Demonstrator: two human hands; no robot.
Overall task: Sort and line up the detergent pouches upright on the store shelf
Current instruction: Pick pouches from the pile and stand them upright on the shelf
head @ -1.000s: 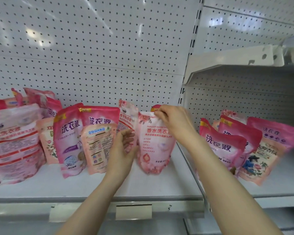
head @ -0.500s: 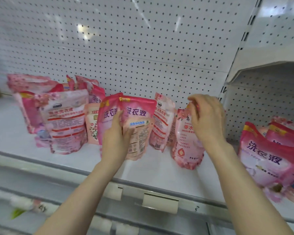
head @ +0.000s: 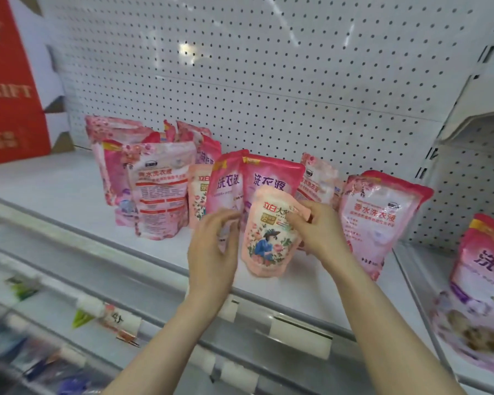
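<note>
A peach pouch (head: 268, 235) is held upright at the shelf (head: 69, 195) front — right hand (head: 317, 223) pinched on its top corner, left hand (head: 214, 246) cupped against its side. Soft, liquid-filled, likely slippery — best gripped at the sealed top edge.

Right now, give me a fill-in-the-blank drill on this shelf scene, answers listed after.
1. The right hand pinches the peach pouch at its top ____ corner.
2. The wall behind the pouches is white ____.
3. The box at far left is ____.
4. The peach pouch stands in ____ of the two dark pink pouches.

Answers: right; pegboard; red; front
</note>
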